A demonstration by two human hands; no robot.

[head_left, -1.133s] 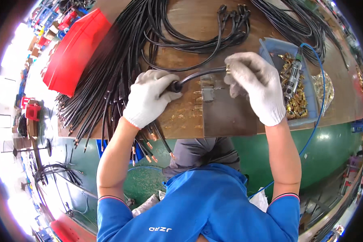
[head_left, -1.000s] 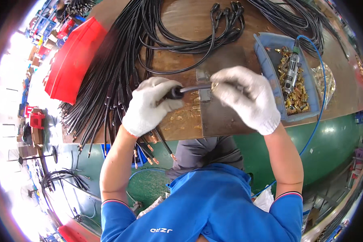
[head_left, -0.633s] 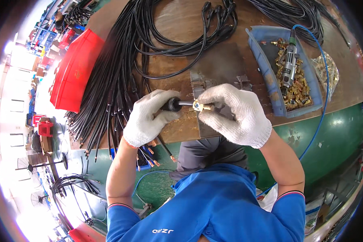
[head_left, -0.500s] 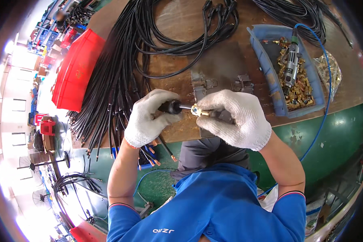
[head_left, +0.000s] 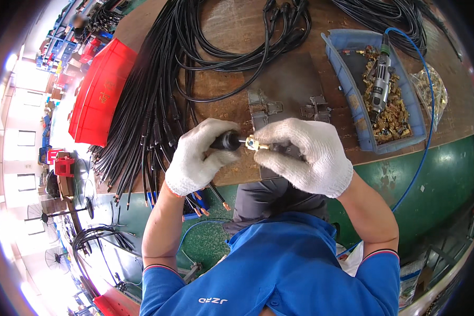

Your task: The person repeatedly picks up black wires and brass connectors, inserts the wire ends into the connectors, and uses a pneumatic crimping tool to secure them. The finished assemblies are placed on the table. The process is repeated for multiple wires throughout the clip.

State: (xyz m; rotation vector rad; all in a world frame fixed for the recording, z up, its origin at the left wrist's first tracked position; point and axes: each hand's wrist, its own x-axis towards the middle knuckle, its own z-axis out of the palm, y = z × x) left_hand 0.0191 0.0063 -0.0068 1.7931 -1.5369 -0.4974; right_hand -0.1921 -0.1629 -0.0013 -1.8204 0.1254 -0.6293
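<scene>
My left hand [head_left: 200, 155], in a white knitted glove, is closed around a black cylindrical part [head_left: 228, 140] with a short silver rod at its right end. Facing it, my gloved right hand [head_left: 308, 155] pinches a small brass fitting [head_left: 253, 144] between thumb and fingers. The silver rod meets the fitting, or nearly does; how far it goes in cannot be made out. Something dark shows behind the fitting, between the right fingers. Both hands are above the table's near edge.
Left of my hands lies a thick bundle of black cables [head_left: 137, 105], beside a red bin [head_left: 102, 95]. At right, a blue bin [head_left: 355, 102] holds brass fittings and a hose-fed power tool [head_left: 380, 87]. Metal fixtures [head_left: 316, 109] stand on a dark plate [head_left: 289, 79] beyond my hands.
My left hand and the black part have shifted slightly right. The brass fitting has moved a little left, so less of the silver rod shows between them.
</scene>
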